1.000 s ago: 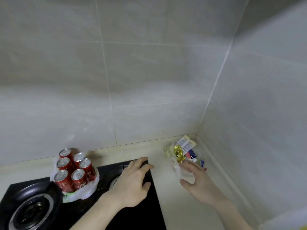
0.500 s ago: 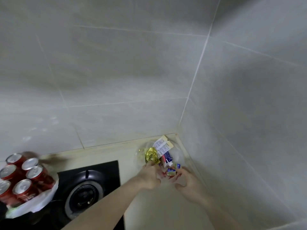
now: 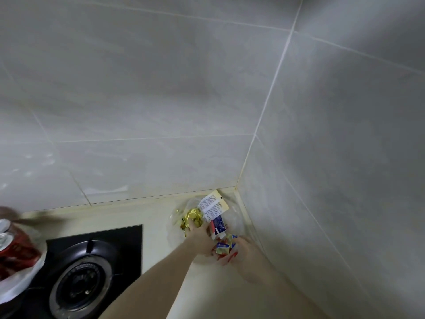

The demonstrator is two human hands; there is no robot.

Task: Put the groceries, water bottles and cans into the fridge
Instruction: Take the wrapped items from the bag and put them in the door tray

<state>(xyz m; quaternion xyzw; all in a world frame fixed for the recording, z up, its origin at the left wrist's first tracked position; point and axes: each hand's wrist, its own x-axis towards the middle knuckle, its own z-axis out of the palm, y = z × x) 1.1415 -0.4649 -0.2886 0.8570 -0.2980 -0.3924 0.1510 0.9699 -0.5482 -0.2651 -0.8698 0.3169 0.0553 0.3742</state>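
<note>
Head view: clear grocery bag (image 3: 232, 217) lengthwise toward corner.

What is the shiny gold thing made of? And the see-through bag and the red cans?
Gold wrapper: probably foil, crinkled and glinting. Clear bag: thin plastic, see-through with soft creases. Red cans: likely metal, with silvery tops, though blurred.

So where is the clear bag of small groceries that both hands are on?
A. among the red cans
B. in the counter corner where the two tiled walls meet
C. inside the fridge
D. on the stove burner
B: the clear bag of small groceries lies on the counter in the wall corner, right of the stove, with the left hand and right hand on it.
</note>
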